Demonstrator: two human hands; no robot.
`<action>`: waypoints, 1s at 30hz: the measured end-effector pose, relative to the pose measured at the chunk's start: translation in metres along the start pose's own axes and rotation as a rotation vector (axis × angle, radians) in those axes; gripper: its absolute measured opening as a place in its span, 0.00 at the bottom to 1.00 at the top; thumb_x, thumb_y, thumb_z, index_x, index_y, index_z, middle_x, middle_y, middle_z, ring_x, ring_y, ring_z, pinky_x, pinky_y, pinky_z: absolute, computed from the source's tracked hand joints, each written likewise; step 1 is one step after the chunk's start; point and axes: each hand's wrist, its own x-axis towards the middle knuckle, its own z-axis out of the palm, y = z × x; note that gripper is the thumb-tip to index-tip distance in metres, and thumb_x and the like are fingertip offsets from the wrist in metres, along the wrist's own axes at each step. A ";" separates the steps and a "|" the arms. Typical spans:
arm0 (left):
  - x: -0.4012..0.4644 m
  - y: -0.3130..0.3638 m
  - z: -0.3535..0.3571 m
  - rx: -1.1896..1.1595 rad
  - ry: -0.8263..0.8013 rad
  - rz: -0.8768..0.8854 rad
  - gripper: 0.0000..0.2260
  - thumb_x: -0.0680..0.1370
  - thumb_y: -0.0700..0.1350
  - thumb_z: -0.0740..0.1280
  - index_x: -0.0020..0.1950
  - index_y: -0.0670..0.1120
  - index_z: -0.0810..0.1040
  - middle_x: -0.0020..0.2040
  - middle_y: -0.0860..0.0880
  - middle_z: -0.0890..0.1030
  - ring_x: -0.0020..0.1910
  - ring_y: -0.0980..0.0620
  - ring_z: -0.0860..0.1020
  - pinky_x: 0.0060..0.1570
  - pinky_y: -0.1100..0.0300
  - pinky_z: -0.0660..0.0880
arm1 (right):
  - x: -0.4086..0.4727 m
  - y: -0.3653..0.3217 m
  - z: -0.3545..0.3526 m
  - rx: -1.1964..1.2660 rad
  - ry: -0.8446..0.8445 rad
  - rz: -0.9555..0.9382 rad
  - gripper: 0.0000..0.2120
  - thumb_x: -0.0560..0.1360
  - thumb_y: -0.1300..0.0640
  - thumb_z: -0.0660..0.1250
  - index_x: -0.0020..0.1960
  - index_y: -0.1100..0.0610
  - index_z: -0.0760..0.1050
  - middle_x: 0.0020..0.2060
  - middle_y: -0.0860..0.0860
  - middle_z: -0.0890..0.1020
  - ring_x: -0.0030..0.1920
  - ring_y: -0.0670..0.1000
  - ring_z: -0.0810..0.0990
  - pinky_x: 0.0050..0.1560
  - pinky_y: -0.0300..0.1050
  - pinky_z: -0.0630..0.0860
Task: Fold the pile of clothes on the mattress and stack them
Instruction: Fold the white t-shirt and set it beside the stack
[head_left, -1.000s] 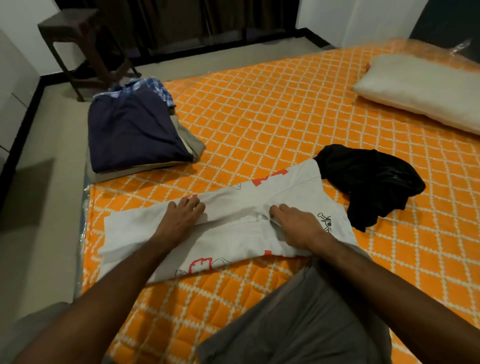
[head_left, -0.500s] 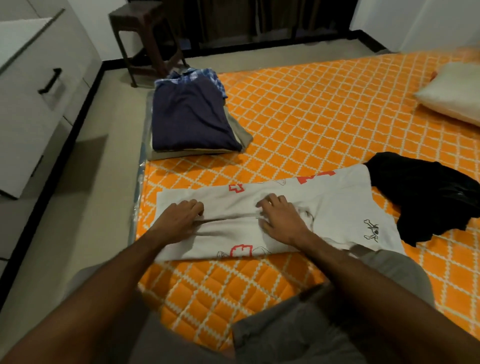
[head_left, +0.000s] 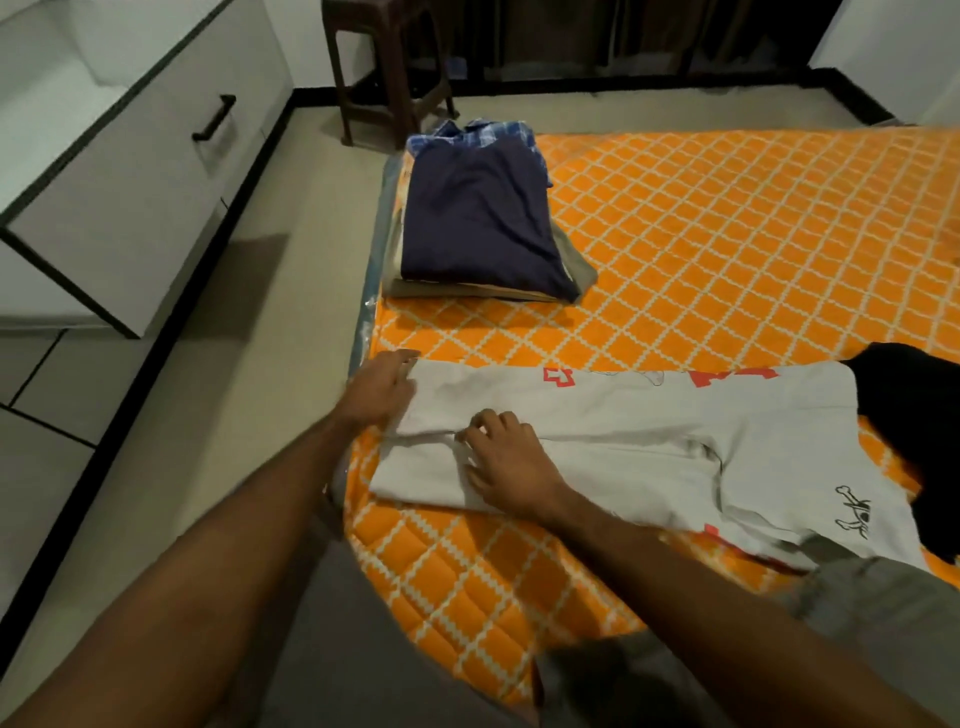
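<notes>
We find the white garment (head_left: 644, 441) lying flat on the orange mattress (head_left: 727, 234), near its front edge, folded into a long strip. The left hand (head_left: 382, 387) sits at the strip's left end, by the mattress's left edge, fingers extended over the far corner of the cloth; we cannot tell whether it pinches the fabric or merely rests on it. The right hand (head_left: 506, 460) lies just right of the left, palm down on the strip's middle fold, its fingertips bent onto a crease there; it presses the cloth and we see no fabric gathered between thumb and fingers. Against the frame half a second ago, we note that both hands have travelled leftward along the garment: the left has gone from a point inside the left end to the very end, and the right has gone from the centre to the left third. The garment itself has kept its place. Its long axis runs left to right across the view, roughly parallel to the mattress's front edge, the printed skull emblem at the right end. That right end abuts a black garment (head_left: 914, 431), crumpled and unfolded. Beyond the strip, well apart, stands the folded stack (head_left: 483, 228), a navy piece uppermost.
</notes>
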 end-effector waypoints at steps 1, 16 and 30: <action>0.007 0.002 -0.002 0.078 -0.078 0.010 0.22 0.80 0.50 0.66 0.74 0.47 0.71 0.69 0.42 0.73 0.69 0.41 0.70 0.66 0.50 0.66 | 0.004 -0.013 0.006 0.005 -0.009 -0.025 0.22 0.76 0.45 0.64 0.66 0.54 0.72 0.62 0.55 0.73 0.57 0.59 0.72 0.51 0.55 0.72; 0.028 -0.020 0.003 -0.226 -0.106 -0.136 0.27 0.74 0.55 0.75 0.65 0.44 0.70 0.53 0.49 0.76 0.51 0.50 0.76 0.49 0.54 0.74 | 0.056 -0.056 0.013 0.516 0.139 0.080 0.18 0.70 0.67 0.59 0.55 0.57 0.79 0.54 0.53 0.80 0.56 0.57 0.76 0.55 0.54 0.75; -0.012 -0.015 0.000 -0.697 -0.260 -0.222 0.14 0.79 0.40 0.70 0.64 0.42 0.78 0.56 0.46 0.83 0.50 0.52 0.82 0.40 0.68 0.78 | 0.060 -0.094 0.023 0.518 0.043 0.564 0.38 0.76 0.32 0.63 0.75 0.55 0.60 0.68 0.53 0.71 0.65 0.55 0.74 0.58 0.55 0.77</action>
